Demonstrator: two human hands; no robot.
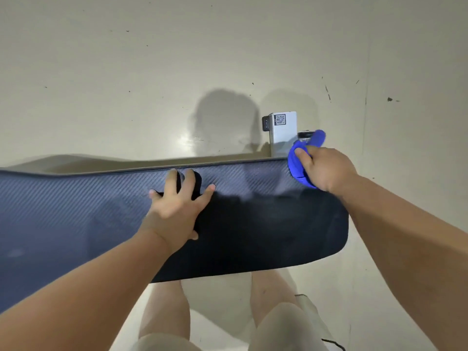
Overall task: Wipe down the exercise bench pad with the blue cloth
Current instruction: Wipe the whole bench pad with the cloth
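Bench pad (76, 211) ran left to right across the view, with a dark woven-look cover and its rounded right end over the pale floor (126, 72). Blue cloth (296, 165) sat bunched at the pad's far right corner, touching the far edge, one tail sticking up past the hand. Right hand (326, 168) gripped it, fingers and thumb curled tight round the wad. It was likely balled so the pressure landed on one patch and reached the edge seam. Left hand (177, 206) lay flat on the pad near the middle of the far edge, fingers straight and spread apart, holding nothing. Judged a brace against the wiping push. Grey metal post (282, 133) with a square code label stood just behind the cloth, probably bench frame. Bare knees (164, 312) showed below the near edge. Wiping seemed under way at the right end; how much was already done could not be told.
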